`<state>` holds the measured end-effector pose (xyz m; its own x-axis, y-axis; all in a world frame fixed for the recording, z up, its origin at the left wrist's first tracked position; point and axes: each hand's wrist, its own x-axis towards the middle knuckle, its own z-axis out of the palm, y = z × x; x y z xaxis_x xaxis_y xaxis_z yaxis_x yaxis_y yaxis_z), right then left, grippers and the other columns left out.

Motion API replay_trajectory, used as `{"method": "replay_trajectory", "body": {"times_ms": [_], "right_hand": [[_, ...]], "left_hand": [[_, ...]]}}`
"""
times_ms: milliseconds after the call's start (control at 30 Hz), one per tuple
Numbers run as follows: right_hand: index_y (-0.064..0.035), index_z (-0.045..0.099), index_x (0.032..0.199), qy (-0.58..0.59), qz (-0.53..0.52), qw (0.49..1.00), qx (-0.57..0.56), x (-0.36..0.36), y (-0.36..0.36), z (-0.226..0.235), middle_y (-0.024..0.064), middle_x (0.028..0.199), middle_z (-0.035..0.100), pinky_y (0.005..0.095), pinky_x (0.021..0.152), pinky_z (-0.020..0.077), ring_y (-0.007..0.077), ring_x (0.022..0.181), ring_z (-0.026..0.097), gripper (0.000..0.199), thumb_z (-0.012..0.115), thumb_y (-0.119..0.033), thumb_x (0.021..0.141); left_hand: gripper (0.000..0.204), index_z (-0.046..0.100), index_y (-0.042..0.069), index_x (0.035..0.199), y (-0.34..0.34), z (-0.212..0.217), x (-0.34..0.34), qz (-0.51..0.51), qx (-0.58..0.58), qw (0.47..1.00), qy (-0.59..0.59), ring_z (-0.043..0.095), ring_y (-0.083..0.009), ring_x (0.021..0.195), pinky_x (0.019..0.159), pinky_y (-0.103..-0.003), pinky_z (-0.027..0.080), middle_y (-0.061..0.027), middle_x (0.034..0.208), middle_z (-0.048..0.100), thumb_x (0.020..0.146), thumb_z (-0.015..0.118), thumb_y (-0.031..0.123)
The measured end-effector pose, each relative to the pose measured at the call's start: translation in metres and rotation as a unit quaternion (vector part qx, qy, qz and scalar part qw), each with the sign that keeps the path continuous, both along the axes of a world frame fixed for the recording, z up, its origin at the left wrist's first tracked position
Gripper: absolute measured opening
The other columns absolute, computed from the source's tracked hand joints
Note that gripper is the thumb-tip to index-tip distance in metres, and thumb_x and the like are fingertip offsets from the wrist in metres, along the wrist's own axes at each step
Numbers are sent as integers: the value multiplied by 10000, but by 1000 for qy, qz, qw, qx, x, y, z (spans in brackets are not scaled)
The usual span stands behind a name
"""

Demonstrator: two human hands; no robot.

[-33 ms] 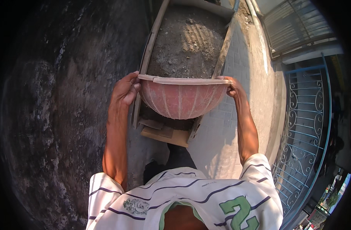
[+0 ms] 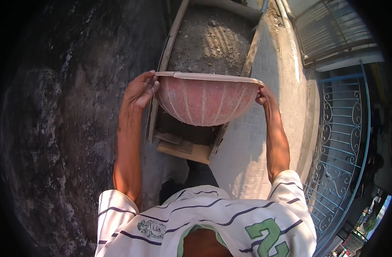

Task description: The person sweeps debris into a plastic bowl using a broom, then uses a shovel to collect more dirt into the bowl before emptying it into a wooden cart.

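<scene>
I hold a dusty, faded red ribbed basin by its rim, one hand on each side. My left hand is closed on the left end of the rim, and my right hand grips the right end. The basin is tipped away from me, so I see its rounded outside and its inside is hidden. It hangs over a long wooden-sided frame with grey sandy soil and small stones in it. Pieces of board lie at the frame's near end.
A rough dark wall runs close along my left. Paved ground lies right of the frame. Farther right stands a blue metal gate with scrollwork. A pale pipe runs along the far right.
The basin has moved a little away from me, up in the picture, and its right end has swung slightly toward the right. Both hands keep their hold on the rim.
</scene>
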<state>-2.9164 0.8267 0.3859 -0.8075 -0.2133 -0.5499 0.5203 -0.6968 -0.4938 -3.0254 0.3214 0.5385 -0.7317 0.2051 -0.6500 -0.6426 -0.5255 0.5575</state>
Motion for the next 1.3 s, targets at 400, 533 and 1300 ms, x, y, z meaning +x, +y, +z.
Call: {"method": "replay_trajectory", "body": {"times_ms": [400,533,1300], "right_hand": [[130,557,1202,-121,-263,949,128,41,-114,-6,171,994,631,308,605,556,216,701,619,363,601,-30,879],[155,549,1216,-72,-257,950,164,27,-111,-10,228,1100,619,390,810,557,280,924,644,395,601,-23,867],[74,628,1104,40,-163,962,216,55,-86,121,124,1089,634,341,907,545,200,1037,634,306,626,-199,964]], "left_hand": [[319,669,12,1115,-21,-32,55,-270,-246,877,311,565,-151,943,858,-311,503,-53,1109,586,815,568,52],[221,702,9,993,-20,-44,34,-262,-252,844,395,553,-147,947,836,-296,485,-54,1120,592,826,570,69],[370,720,18,1118,56,122,-29,-191,-385,813,393,664,-188,948,850,-337,535,-122,1001,716,894,742,311]]}}
